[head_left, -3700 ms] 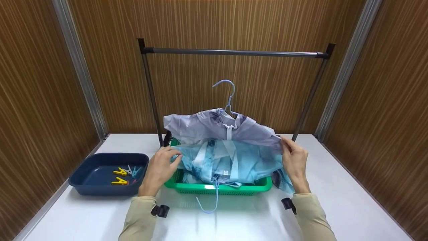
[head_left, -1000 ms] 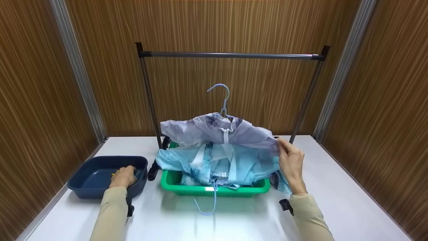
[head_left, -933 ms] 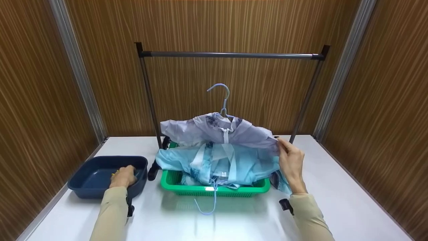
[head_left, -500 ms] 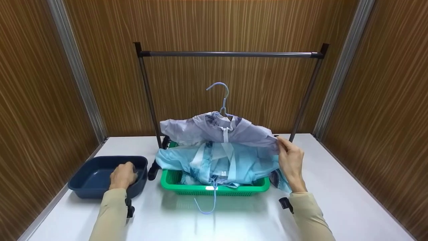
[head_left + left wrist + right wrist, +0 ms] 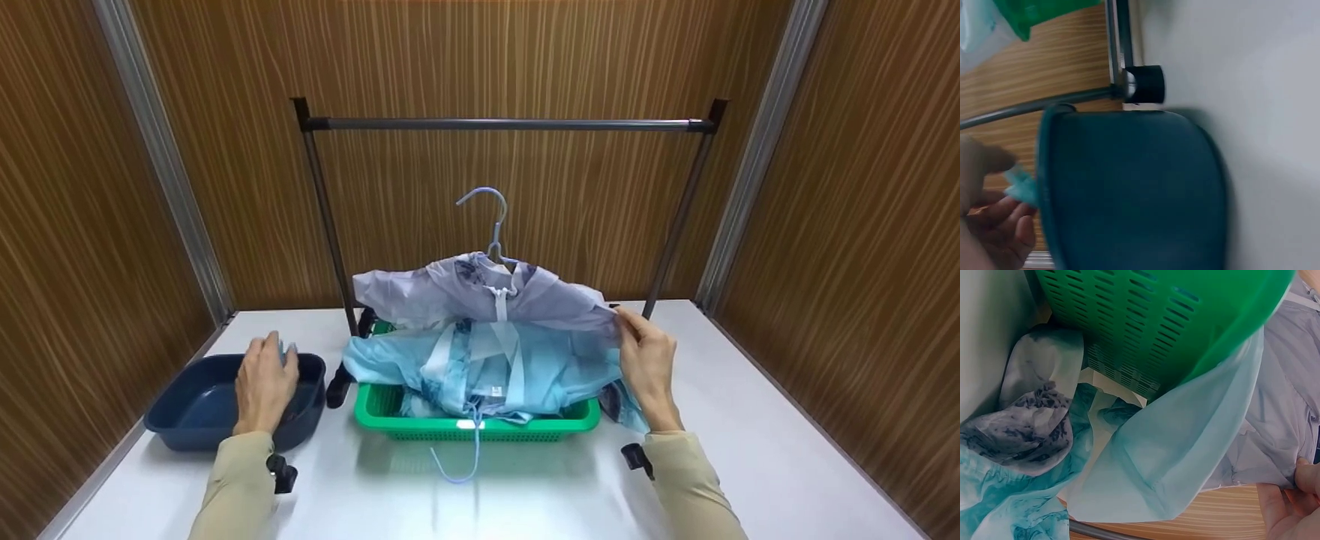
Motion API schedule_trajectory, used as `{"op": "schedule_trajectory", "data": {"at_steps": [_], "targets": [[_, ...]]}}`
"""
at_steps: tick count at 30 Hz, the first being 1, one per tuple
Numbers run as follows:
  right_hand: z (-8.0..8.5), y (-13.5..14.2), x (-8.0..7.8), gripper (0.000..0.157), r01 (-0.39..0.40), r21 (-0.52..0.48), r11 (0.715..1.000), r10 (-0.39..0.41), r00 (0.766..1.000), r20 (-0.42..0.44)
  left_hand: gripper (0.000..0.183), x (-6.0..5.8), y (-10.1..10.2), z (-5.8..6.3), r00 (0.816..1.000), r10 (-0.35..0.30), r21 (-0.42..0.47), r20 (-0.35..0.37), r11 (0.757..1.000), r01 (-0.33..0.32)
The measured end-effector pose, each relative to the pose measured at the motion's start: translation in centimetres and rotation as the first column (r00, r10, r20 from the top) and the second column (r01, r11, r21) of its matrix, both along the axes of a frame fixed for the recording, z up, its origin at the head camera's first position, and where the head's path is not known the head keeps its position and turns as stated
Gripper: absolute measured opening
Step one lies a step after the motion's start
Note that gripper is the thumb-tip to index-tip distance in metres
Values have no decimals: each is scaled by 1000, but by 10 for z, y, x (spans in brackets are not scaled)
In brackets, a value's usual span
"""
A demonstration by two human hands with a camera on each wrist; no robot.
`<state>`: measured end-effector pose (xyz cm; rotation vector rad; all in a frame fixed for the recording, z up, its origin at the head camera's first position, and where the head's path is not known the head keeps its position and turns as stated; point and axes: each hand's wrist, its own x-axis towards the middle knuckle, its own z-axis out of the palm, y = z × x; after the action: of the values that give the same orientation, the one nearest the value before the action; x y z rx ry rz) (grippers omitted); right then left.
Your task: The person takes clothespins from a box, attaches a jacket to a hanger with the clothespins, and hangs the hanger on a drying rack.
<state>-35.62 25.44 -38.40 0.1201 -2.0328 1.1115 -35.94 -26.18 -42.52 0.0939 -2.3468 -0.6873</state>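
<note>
My left hand (image 5: pixel 264 381), raised over the right part of the navy basin (image 5: pixel 184 435), pinches a light blue clothespin (image 5: pixel 1021 185) between thumb and fingers. On the other side, my right hand (image 5: pixel 648 361) pinches the right edge of a lavender garment (image 5: pixel 559 298), which is on a pale blue hanger (image 5: pixel 498 225). In front of it a turquoise garment (image 5: pixel 551 367) lies over the green basket (image 5: pixel 480 426). A second hanger hook (image 5: pixel 475 454) sticks out over the basket's front rim. The left hand hides part of the basin's inside.
A dark metal rack (image 5: pixel 510 124) spans the back, its bar above the clothes. Wood-grain panels (image 5: pixel 600 45) enclose the white table (image 5: pixel 750 420) at the back and sides. Cloth hangs beside the basket's right end.
The left hand went from the turquoise garment's left side into the basin, then rose with a light blue clothespin. My right hand keeps its pinch on the lavender garment.
</note>
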Motion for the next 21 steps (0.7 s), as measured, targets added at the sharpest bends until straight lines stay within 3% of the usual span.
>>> {"op": "schedule_trajectory", "data": {"at_steps": [3, 9, 14, 21], "targets": [[0, 0, 0, 22, -1, -1, 1000, 1, 1000, 2, 32, 1, 7, 4, 996, 0, 26, -87, 1000, 2], [-1, 1, 0, 21, 1, 8, 1000, -1, 1000, -21, 32, 4, 16, 14, 988, -24, 23, -152, 999, 28], [-1, 1, -2, 20, -13, 3, 1000, 13, 999, -44, 34, 6, 23, 21, 970, -76, -8, -233, 997, 77], [0, 2, 0, 21, -6, 17, 1000, 7, 1000, -30, 34, 10, 37, 33, 960, -129, -24, -247, 992, 127]]}}
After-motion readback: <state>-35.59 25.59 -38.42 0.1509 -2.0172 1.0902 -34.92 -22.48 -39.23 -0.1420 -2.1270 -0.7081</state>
